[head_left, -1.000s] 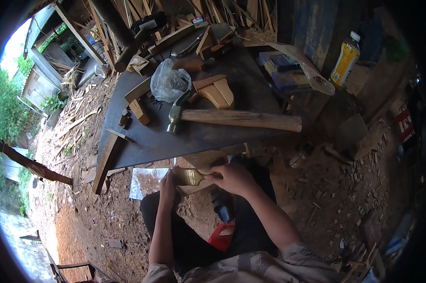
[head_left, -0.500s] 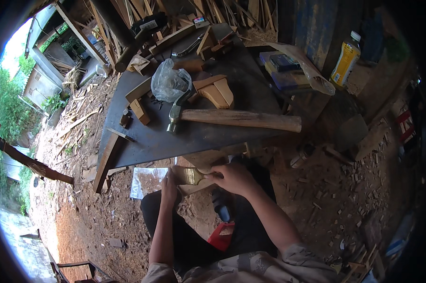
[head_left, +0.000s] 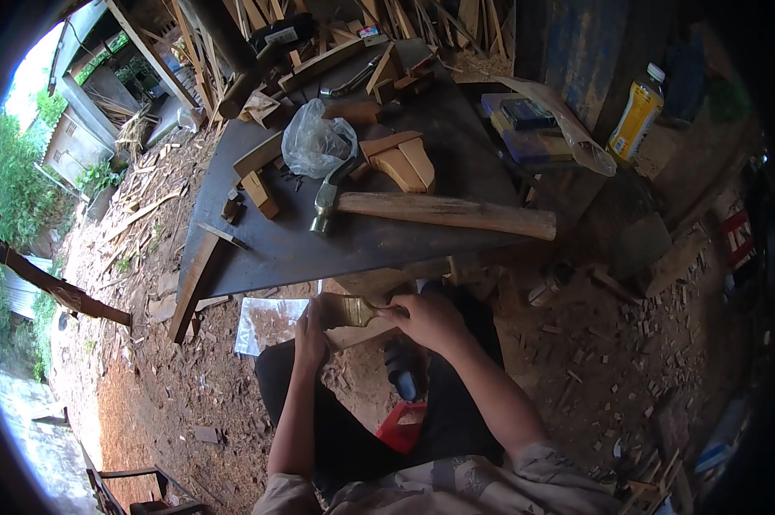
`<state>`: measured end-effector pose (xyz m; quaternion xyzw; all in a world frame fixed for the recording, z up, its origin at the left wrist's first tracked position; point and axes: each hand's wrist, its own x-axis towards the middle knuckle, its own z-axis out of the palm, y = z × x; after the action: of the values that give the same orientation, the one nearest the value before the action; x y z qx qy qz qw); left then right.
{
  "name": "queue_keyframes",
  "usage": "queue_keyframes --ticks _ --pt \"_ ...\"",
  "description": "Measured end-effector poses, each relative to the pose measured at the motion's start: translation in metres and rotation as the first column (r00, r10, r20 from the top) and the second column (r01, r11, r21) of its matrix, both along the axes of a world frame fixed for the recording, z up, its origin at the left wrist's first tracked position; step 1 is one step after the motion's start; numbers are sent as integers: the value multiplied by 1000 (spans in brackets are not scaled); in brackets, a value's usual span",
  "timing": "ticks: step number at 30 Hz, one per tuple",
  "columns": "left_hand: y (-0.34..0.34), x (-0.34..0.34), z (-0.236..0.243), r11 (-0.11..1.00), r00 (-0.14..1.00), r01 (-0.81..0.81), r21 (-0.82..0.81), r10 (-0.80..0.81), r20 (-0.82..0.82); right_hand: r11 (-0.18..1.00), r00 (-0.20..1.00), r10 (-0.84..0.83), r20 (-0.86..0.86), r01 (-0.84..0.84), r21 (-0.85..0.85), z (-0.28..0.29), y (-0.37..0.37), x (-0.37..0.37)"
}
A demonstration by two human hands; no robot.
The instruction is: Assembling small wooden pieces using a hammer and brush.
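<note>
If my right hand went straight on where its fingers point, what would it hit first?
Past the brush it holds, your right hand would probably meet your left hand first, though depth is hard to judge.

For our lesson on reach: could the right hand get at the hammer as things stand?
Probably yes: the hammer lies uncovered on the table, ahead of the right hand, though that hand holds a brush.
</note>
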<state>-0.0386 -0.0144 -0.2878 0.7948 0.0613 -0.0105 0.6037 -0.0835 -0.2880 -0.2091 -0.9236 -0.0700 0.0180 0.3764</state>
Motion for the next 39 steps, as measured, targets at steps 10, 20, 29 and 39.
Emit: queue_keyframes --ticks 10,20,29,39 --pt "3 -1 4 922 964 -265 -281 247 -97 1000 996 -1 90 -1 22 -6 -3 4" --pt "25 -2 -4 804 987 1 -594 -95 -126 993 994 99 47 -102 63 5 -3 0" --pt "22 -7 4 987 975 162 23 -163 149 986 988 133 75 -139 89 5 -5 1" --pt "12 -9 23 879 957 291 -378 -273 102 993 993 114 38 -115 23 5 -3 0"
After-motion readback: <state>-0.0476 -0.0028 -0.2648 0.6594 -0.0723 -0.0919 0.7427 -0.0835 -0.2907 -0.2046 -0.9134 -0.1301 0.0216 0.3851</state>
